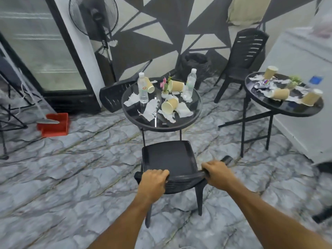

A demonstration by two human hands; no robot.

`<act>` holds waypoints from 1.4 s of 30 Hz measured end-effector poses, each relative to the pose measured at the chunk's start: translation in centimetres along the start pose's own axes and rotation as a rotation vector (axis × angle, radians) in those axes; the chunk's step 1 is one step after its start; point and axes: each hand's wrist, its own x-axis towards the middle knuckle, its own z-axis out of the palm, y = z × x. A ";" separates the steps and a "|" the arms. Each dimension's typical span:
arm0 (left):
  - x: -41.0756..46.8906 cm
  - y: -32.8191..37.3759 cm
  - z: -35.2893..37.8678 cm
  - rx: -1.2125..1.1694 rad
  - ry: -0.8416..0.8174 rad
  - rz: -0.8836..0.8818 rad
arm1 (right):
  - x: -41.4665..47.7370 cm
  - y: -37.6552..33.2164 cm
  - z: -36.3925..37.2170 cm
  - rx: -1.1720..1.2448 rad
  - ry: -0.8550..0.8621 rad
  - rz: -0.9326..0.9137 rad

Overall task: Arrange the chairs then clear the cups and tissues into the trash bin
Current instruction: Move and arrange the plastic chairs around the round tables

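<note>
While you stand behind the black chair (pixel 168 159), both of your hands are closed over the top rail of its backrest: your left hand (pixel 154 182) wraps the rail near its left end, and your right hand (pixel 216 172) wraps it near the right end, fingers curled over the front edge. The chair stands upright on the marble-pattern floor (pixel 71 168), its seat facing the near round glass table (pixel 143 121) and its front edge just beside the table's legs.

On that table you have three paper cups lying on their sides: one (pixel 169 105) toward the front, one (pixel 177 86) beside a small flower pot (pixel 165 93), and one (pixel 150 85) behind the left water bottle (pixel 143 89). A second bottle (pixel 190 83) stands at the right. Crumpled tissues (pixel 150 109) are scattered across the glass.

A second chair (pixel 115 95) lies tipped over behind the table at the left. A third (pixel 246 56) stands upright against the wall, near a second table (pixel 269 106) littered with more cups and tissues. The black-lined trash bin (pixel 195 63) sits by the wall between the two tables.
</note>
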 end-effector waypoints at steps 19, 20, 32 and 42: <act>0.2 5.7 1.4 -0.025 -0.082 -0.370 | -2.7 2.4 1.3 0.138 -0.087 0.048; 0.2 6.2 1.0 -0.047 -0.103 -0.388 | -2.8 2.5 0.9 0.156 -0.138 0.048; 12.3 23.1 -3.6 -0.340 -0.113 -0.170 | -11.6 13.2 -7.7 0.313 -0.028 0.408; 24.5 31.4 -0.5 -0.270 -0.238 -0.045 | -14.1 23.7 -9.4 0.349 -0.005 0.565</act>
